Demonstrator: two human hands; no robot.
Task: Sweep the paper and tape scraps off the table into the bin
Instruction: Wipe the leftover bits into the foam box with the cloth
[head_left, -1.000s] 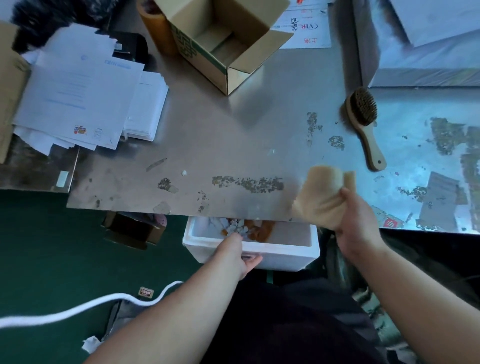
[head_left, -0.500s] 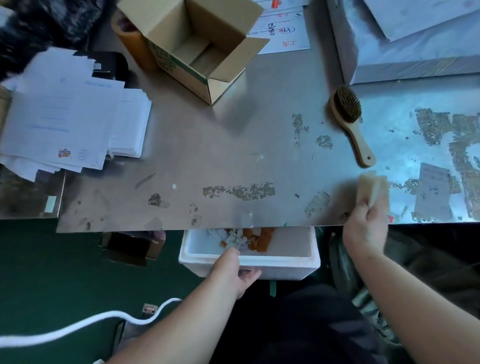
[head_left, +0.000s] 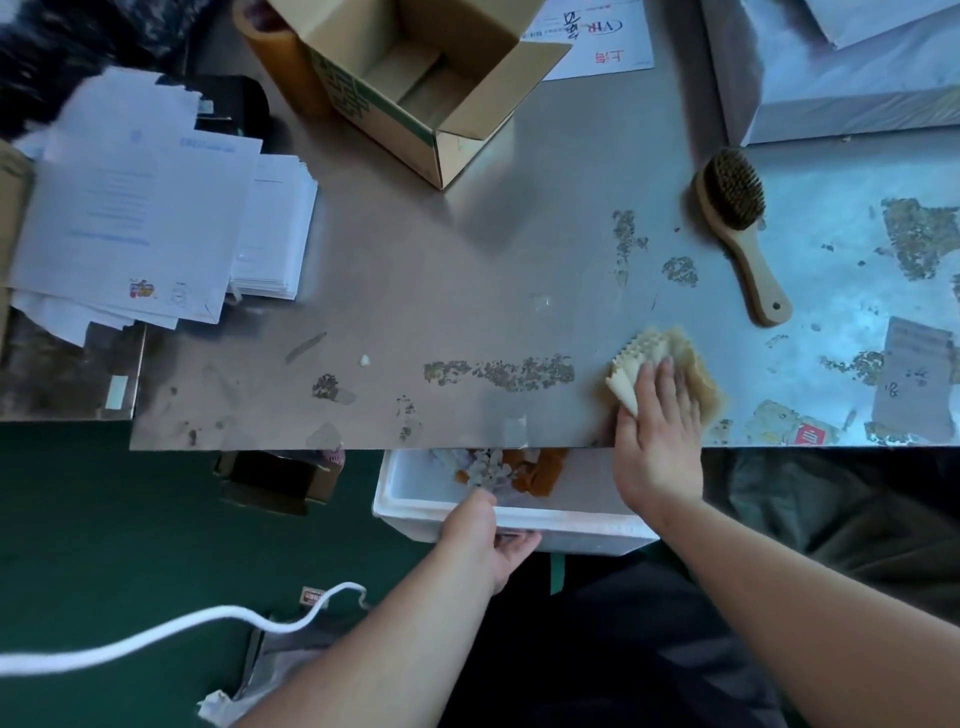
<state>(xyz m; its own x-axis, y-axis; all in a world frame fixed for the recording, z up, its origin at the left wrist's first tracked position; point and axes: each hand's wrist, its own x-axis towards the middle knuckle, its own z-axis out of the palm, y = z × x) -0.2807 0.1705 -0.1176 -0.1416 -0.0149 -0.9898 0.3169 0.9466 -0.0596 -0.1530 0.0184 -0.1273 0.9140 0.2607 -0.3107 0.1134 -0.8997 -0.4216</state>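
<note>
I've got the right hand (head_left: 657, 426) flat, fingers spread, pressing a folded tan cloth (head_left: 670, 364) w/ a zigzag-cut edge onto the table (head_left: 467, 270), near its front edge. Left hand (head_left: 485, 535) is curled round the near rim of the white foam bin (head_left: 571, 530), thumb over the lip, holding it just under the table edge; orange tape bits and white paper scraps already lie inside it. What's left up top: one small white scrap (head_left: 364, 360) well to the left of the cloth, plus flaky residue patches (head_left: 498, 371) just beside it. My read: scraps weigh nothing, will skid easily on smooth metal but flutter if flicked hard, so slow flat drags toward the bin. Residue looks stuck on, prob won't budge w/ cloth alone. Cloth is soft, limp; needs palm pressure, not a pinch. Bin is light, stiff, crumbly foam, so grip by the rim, don't squeeze. A wooden bristle brush (head_left: 737, 228) lies untouched beyond the cloth.
</note>
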